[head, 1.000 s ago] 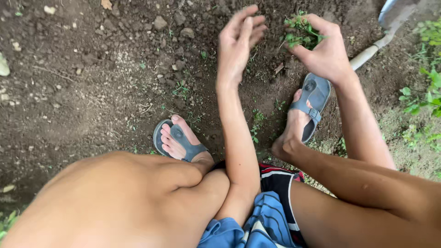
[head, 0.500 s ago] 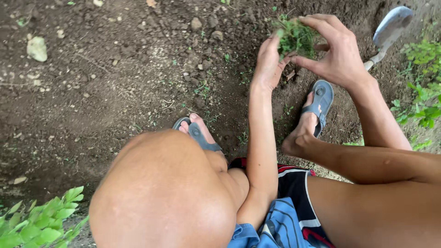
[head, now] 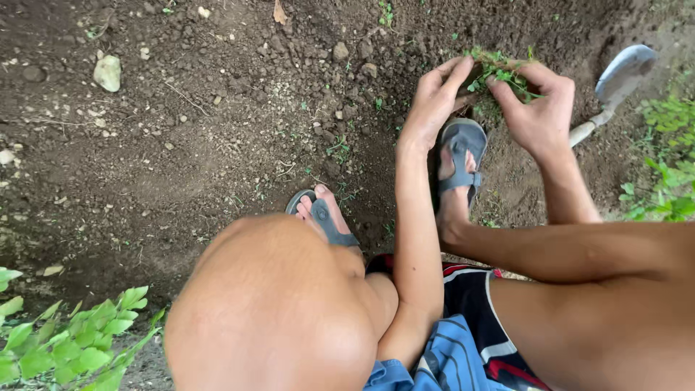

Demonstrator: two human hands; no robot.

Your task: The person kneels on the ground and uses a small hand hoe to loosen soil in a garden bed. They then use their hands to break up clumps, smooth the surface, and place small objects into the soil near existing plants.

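I am squatting over dark bare soil [head: 217, 130]. Both hands meet on a small clump of green weeds with roots and earth [head: 498, 71], held just above the ground. My left hand [head: 433, 101] pinches its left side with the fingertips. My right hand [head: 537, 108] grips its right side from above. Below the clump my right foot sits in a grey sandal [head: 460, 152]. My left foot, in a matching sandal [head: 324, 216], pokes out from behind my knee.
A hand trowel with a pale blade [head: 620, 75] lies on the soil to the right of my right hand. A pale stone [head: 107, 72] sits at the upper left. Leafy green plants grow at the bottom left [head: 65, 340] and along the right edge [head: 670, 166].
My left hand, spread apart from the clump a second ago, has closed in on it beside my right hand. The view has shifted, bringing my left knee forward.
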